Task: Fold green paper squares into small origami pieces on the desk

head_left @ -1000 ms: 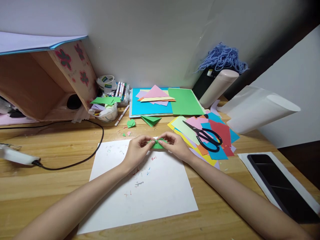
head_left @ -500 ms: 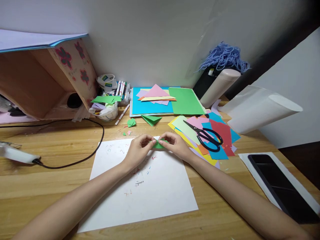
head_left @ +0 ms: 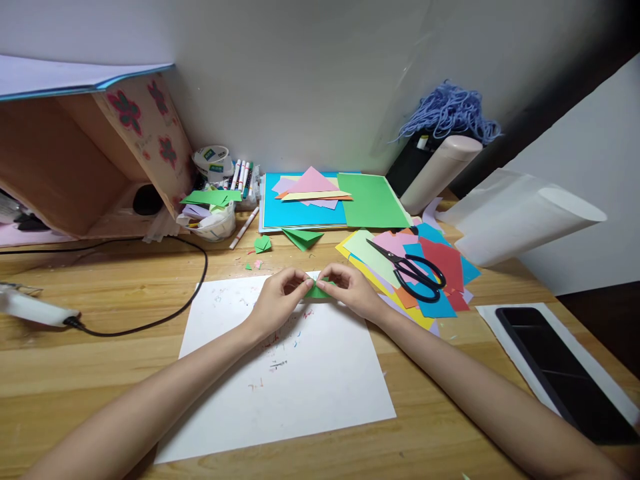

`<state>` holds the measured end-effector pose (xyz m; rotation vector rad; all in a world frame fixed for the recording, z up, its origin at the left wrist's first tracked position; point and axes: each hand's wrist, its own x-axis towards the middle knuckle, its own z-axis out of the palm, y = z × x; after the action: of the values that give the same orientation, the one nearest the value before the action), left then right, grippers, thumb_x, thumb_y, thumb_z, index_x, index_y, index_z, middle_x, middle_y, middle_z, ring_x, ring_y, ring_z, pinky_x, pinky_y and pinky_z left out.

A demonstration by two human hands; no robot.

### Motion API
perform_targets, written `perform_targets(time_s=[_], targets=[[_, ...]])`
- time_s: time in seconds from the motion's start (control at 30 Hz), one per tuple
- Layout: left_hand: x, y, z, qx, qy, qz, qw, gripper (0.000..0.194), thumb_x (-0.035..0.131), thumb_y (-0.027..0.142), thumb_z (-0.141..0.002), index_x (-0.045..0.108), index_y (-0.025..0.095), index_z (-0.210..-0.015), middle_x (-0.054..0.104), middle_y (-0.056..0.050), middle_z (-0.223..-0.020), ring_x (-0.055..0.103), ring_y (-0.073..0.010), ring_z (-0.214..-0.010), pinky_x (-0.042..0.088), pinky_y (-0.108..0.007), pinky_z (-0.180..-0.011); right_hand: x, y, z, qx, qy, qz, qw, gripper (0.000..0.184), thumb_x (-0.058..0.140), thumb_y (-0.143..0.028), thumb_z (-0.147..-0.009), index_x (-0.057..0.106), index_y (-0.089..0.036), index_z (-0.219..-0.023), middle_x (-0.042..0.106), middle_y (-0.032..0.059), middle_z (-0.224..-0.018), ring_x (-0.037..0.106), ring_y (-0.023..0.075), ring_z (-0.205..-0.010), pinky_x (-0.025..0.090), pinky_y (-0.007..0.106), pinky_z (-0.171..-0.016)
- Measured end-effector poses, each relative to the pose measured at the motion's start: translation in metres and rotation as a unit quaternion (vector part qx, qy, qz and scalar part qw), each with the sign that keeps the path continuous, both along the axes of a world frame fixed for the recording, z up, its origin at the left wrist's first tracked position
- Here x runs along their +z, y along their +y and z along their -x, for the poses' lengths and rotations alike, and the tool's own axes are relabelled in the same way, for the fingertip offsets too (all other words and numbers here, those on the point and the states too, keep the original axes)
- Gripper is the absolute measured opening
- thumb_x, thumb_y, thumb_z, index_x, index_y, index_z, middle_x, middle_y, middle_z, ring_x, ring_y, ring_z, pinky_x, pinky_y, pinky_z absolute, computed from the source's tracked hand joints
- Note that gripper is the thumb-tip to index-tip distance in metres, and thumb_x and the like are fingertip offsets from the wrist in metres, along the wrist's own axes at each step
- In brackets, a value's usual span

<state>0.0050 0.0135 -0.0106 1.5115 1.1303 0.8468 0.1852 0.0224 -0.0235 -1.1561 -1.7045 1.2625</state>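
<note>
A small folded piece of green paper (head_left: 318, 292) is pinched between my two hands, over the far edge of a white sheet (head_left: 300, 400) marked with colored smudges. My left hand (head_left: 283, 293) grips its left side with thumb and fingertips. On its right side, my right hand (head_left: 350, 291) does the same, the two thumbs close together. The fingers hide much of the paper, so its exact fold cannot be made out. Beyond the hands lie a small green folded piece (head_left: 263, 245) and a larger green folded piece (head_left: 303, 239).
Black-handled scissors (head_left: 415, 270) rest on colored paper scraps (head_left: 445, 267) to the right. Farther right lies a phone (head_left: 565, 373). A paper stack (head_left: 375, 200), a tub of scraps (head_left: 215, 230) and a cardboard box (head_left: 145, 147) stand behind. A black cable (head_left: 200, 293) curves at left.
The hands stay at nearly the same spot, still pinching the green paper. The fingertips have shifted slightly on it, and the view has tilted a little.
</note>
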Motion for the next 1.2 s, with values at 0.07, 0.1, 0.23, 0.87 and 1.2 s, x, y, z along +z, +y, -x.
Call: perform_targets(time_s=[0.07,0.1,0.23,0.87,1.2], targets=[[0.0011,-0.0007,-0.0003,-0.005,0.003,0.003,1.000,0.023,0.053,0.038,-0.081,0.057,0.015,-0.080,0.059,-0.002,-0.077,0.053,-0.0127,-0.068,0.041,-0.024,-0.062,0.0007,-0.0003,0.0000,-0.002,0.003,0.000,1.000,0.018,0.058,-0.035,-0.079,0.057,-0.017,-0.078,0.056,0.0008,-0.073,0.050,0.0128,-0.066,0.038,0.024,-0.061],[0.0016,-0.0009,-0.0005,-0.007,0.005,0.003,1.000,0.023,0.053,0.038,-0.080,0.057,0.015,-0.080,0.059,-0.002,-0.077,0.053,-0.0128,-0.068,0.041,-0.024,-0.062,0.0010,-0.0005,0.0000,-0.002,0.005,0.001,1.000,0.018,0.058,-0.035,-0.079,0.057,-0.017,-0.077,0.055,0.0007,-0.073,0.049,0.0127,-0.066,0.038,0.025,-0.061],[0.0030,-0.0011,-0.0011,-0.003,0.015,-0.009,1.000,0.022,0.054,0.037,-0.079,0.057,0.015,-0.079,0.059,-0.003,-0.076,0.052,-0.0127,-0.065,0.040,-0.025,-0.060,0.0024,-0.0010,0.0009,0.001,0.004,-0.002,1.000,0.016,0.058,-0.033,-0.079,0.057,-0.017,-0.077,0.054,0.0004,-0.072,0.049,0.0125,-0.066,0.038,0.025,-0.061],[0.0042,-0.0017,-0.0020,-0.021,0.052,-0.037,0.998,0.019,0.051,0.033,-0.080,0.057,0.015,-0.076,0.058,-0.002,-0.072,0.051,-0.0123,-0.064,0.039,-0.024,-0.058,0.0060,-0.0042,0.0033,0.039,-0.010,-0.013,0.999,0.011,0.056,-0.028,-0.078,0.056,-0.017,-0.074,0.056,0.0008,-0.072,0.050,0.0129,-0.067,0.038,0.025,-0.062],[0.0017,-0.0016,-0.0012,-0.025,0.038,-0.021,0.999,0.024,0.049,0.037,-0.082,0.058,0.015,-0.078,0.057,-0.002,-0.073,0.050,-0.0128,-0.065,0.039,-0.023,-0.060,0.0068,-0.0032,0.0024,0.027,-0.030,-0.025,0.999,0.011,0.055,-0.028,-0.077,0.055,-0.017,-0.074,0.053,-0.0005,-0.068,0.048,0.0123,-0.065,0.037,0.024,-0.060]])
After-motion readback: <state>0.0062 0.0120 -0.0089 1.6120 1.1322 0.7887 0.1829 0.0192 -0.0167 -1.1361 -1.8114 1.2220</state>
